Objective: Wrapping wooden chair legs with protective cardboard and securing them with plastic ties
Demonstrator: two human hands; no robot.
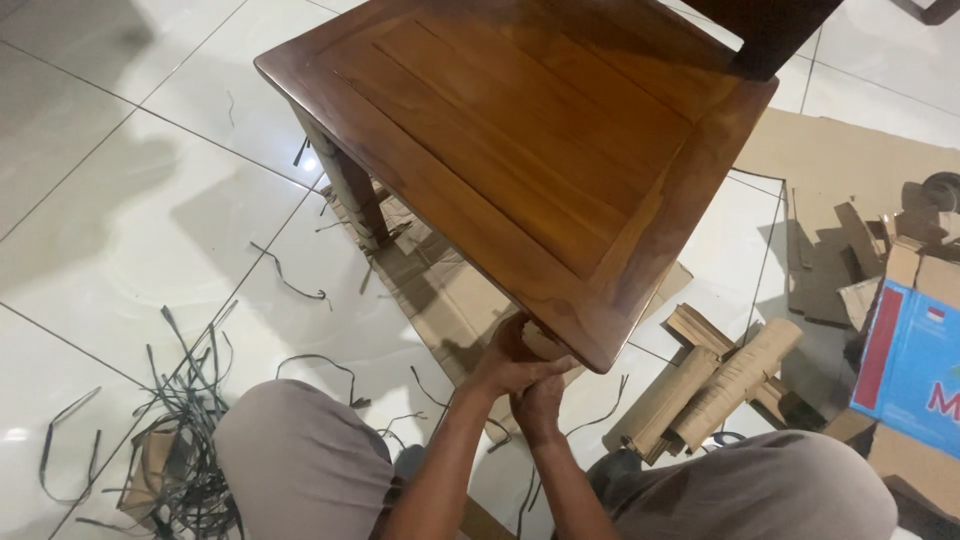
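A dark brown wooden chair [520, 130] with a glossy slatted seat stands on the white tiled floor in front of me. Both my hands reach under its near front corner. My left hand [505, 362] wraps around the top of the near front leg, which still has brown cardboard on it. My right hand [540, 398] sits just below and beside it, fingers curled against the same leg. What the fingers pinch is hidden under the seat edge. My knees in grey trousers frame the bottom of the view.
Flattened cardboard [440, 290] lies under the chair. Rolled cardboard pieces [715, 385] lie to the right, beside a blue and white box [915, 360]. A tangle of dark plastic straps [180, 420] lies at the lower left.
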